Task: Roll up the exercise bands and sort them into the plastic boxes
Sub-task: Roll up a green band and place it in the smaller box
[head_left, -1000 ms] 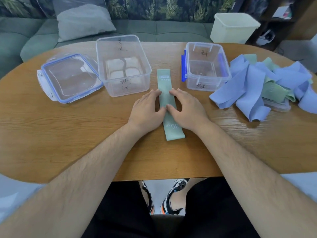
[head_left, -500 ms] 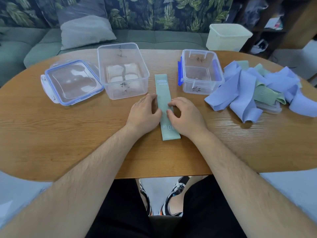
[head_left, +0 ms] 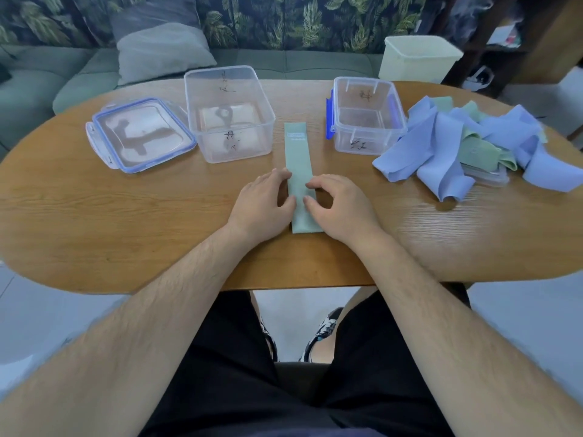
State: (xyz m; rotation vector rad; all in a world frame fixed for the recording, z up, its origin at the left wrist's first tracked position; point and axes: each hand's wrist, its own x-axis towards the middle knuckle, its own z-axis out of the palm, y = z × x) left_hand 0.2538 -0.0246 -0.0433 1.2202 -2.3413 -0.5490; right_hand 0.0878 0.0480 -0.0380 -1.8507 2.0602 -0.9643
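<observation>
At the middle of the oval wooden table (head_left: pixel 126 222), fingers (head_left: pixel 282 174) of the left hand (head_left: pixel 263 203) lie apart along the left edge of a flat sage-green band (head_left: pixel 298 152). The right hand (head_left: pixel 339 206) curls fingertips (head_left: pixel 312 184) onto its right edge, pinching or pressing I cannot tell. Its far end lies between a clear plastic box (head_left: pixel 228 115) and a smaller blue-latched box (head_left: pixel 366 118), touching neither. Bare grained wood spreads left; crumpled blue and green bands (head_left: pixel 441 143) heap right.
</observation>
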